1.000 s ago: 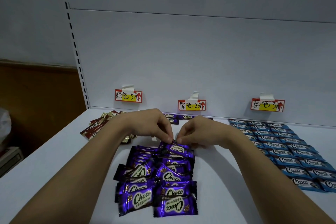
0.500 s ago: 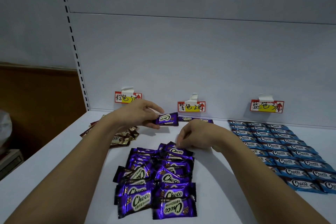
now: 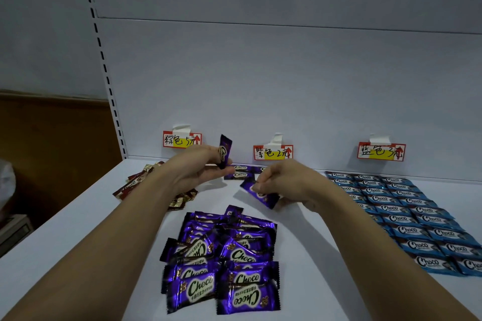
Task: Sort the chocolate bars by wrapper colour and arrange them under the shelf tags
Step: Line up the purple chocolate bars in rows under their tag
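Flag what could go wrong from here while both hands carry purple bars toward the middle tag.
1. The left hand holds its purple bar upright, close to the brown tag; it could land among the brown bars.
2. The right hand pinches a tilted bar just in front of the short purple row; setting it down may knock that row askew.
3. A forearm might drag the loose purple pile.

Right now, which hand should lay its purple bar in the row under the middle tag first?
Probably the left hand: its upright purple bar sits right beside the placed purple bars. The right hand holds its bar nearer the pile.
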